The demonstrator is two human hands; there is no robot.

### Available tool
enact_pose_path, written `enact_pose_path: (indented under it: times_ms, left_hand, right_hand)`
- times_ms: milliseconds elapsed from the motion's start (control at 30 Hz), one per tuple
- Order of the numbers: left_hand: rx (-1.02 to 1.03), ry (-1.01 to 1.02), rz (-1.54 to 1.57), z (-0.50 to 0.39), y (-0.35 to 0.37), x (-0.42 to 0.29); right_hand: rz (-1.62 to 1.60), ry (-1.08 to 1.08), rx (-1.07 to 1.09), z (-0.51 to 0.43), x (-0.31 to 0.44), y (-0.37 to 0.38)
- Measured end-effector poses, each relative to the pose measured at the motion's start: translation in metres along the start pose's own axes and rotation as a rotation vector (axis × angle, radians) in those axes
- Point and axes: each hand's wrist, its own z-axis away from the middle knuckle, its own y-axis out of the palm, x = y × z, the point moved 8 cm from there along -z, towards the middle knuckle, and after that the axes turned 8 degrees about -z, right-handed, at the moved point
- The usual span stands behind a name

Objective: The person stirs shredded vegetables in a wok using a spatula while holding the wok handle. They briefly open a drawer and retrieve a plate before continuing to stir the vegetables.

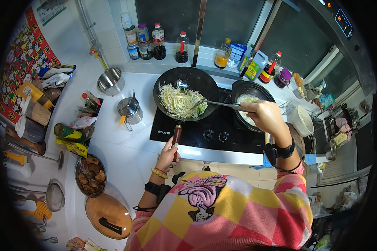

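Observation:
A black wok (188,75) stands on the left side of the black cooktop (191,135). My left hand (168,156) grips its wooden handle (177,138). Inside the wok lies a heap of bean sprouts (179,102) with some green pieces at its right. My right hand (265,116) holds the grey handle of a metal spatula (220,103), whose head is partly hidden in the sprouts. Beneath and behind that hand, a black pot (256,86) with pale, frothy contents (246,98) sits on the cooktop's right side.
Left of the cooktop stand a lidded metal pot (130,109) and a steel pan (111,81). Nearer are a bowl of browned food pieces (90,175) and a glass lid (108,216). Bottles (182,47) line the windowsill. A white container (301,120) stands at right.

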Motion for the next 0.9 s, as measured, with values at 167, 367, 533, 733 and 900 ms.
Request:
enact_pose_path:
  times_ms: [167,367,533,733,900]
  left_hand:
    - [0.005,-0.013,0.005,-0.001,-0.001,0.004]
    - [-0.008,-0.005,-0.014,-0.002,-0.002,0.002]
    - [0.002,0.006,0.009,0.001,0.001,-0.001]
    - [-0.015,0.014,-0.003,-0.001,0.0,-0.002]
    - [-0.022,0.006,-0.01,0.001,0.0,0.001]
  right_hand:
    - [0.078,0.103,0.079,-0.021,0.009,0.061]
    - [0.032,0.213,-0.109,-0.032,-0.03,0.091]
    - [-0.073,0.212,-0.217,-0.03,-0.014,0.086]
    - [-0.008,0.192,0.031,-0.032,-0.004,0.112]
    - [-0.011,0.009,-0.051,-0.035,0.012,0.087]
